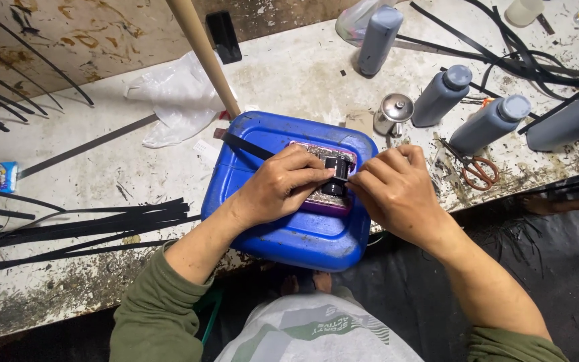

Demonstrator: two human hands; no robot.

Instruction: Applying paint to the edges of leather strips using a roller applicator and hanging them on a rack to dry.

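A blue plastic canister (283, 231) lies flat on the low worktop in front of me, with a small purple-edged block (326, 200) on top. My left hand (277, 188) pinches a small roll of black strip (336, 175) against the block. A loose black strip (246, 145) trails from under that hand toward the upper left. My right hand (397, 191) closes on the same roll from the right, fingertips touching it. How the strip is wound is hidden by my fingers.
Several grey bottles (440, 95) stand at the right, beside a small metal can (393, 114) and orange-handled scissors (478, 169). Black strips (82, 221) lie at the left. A wooden pole (204, 53), white plastic bag (179, 94) and black phone (224, 35) lie behind.
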